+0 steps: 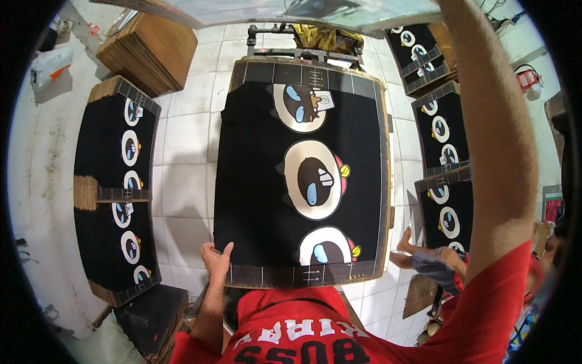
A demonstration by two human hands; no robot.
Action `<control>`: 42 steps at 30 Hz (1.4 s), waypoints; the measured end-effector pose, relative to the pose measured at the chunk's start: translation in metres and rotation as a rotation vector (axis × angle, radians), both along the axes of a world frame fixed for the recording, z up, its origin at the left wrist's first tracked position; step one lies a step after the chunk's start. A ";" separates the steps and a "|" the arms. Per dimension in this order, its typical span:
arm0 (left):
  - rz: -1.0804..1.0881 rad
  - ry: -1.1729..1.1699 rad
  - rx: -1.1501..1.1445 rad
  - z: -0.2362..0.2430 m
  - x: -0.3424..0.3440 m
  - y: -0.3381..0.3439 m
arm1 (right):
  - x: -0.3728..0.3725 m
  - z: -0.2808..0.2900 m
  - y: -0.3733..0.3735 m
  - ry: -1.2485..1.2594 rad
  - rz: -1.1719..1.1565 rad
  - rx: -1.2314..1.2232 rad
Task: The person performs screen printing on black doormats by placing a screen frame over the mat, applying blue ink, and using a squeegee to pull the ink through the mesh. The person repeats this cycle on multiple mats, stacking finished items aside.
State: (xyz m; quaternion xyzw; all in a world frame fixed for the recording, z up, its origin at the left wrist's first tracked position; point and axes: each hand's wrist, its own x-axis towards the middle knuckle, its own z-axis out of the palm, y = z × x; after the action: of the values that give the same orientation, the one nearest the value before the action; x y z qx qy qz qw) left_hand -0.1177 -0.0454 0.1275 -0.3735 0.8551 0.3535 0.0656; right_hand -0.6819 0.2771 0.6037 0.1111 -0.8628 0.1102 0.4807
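Black printed fabric (pixel 260 182) flat on centre worktop (pixel 383 182). Left hand (pixel 216 258) pinches near-left corner. Right hand out of view, arm (pixel 491 121) raised to frame overhead. Risk: one-corner tug wrinkles or skews fabric, smearing fresh print.

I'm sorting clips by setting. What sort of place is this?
Probably a screen-printing workshop. The left hand grips the corner of a black cloth spread on a wooden board and printed with round cartoon faces. The same prints lie on side boards. The right arm reaches up to a raised frame.
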 end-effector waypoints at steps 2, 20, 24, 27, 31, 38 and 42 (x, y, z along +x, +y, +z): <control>0.027 -0.105 0.042 0.016 -0.016 -0.002 | 0.014 -0.015 0.007 0.047 0.089 0.007; 0.945 0.468 1.105 0.100 -0.195 -0.046 | 0.274 -0.302 0.007 -0.498 0.286 -0.137; 0.797 0.435 0.983 0.010 -0.172 -0.050 | 0.195 -0.349 0.012 -0.678 0.347 -0.039; 0.713 0.435 0.670 -0.020 -0.161 -0.035 | 0.134 -0.374 0.006 -0.786 0.337 0.071; 0.649 0.237 0.106 -0.029 -0.158 0.006 | 0.063 -0.398 -0.010 -0.834 0.314 0.166; 0.477 0.416 -0.104 -0.022 -0.165 0.023 | 0.004 -0.424 -0.036 -0.782 0.269 0.327; 0.446 0.345 -0.183 -0.024 -0.165 0.021 | 0.024 -0.422 -0.027 -0.810 0.316 0.327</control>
State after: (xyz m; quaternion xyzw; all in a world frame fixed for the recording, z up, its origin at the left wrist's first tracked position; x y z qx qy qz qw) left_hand -0.2831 -0.0243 0.1035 -0.4910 0.7787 0.3390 -0.1940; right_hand -0.6582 0.2505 0.1822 0.2635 -0.9596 0.0793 0.0583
